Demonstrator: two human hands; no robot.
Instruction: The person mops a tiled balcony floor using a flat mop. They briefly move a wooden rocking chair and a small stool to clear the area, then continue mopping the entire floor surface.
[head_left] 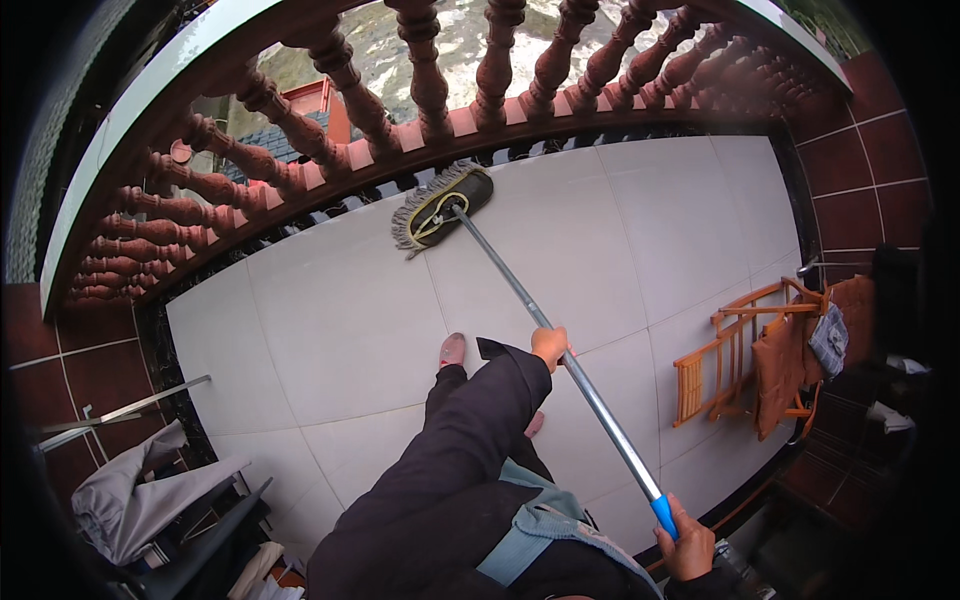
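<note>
The person's left hand [550, 346] grasps a mop [522, 294] partway along its metal pole [611, 425], and the right hand [688, 543] is curled around the blue end [663, 512]. The grey fringed head [441, 208] lies on the pale tiled floor [560, 230], just beside the red railing [427, 70].

Floor tiles [340, 330] are lying open on both sides of the mop [506, 273], leaving passing room; the baluster railing [428, 78] is blocking the far edge, a wooden chair [775, 370] is obstructing the right, and a metal bar [150, 401] and grey cloth [125, 500] are crowding the left.
</note>
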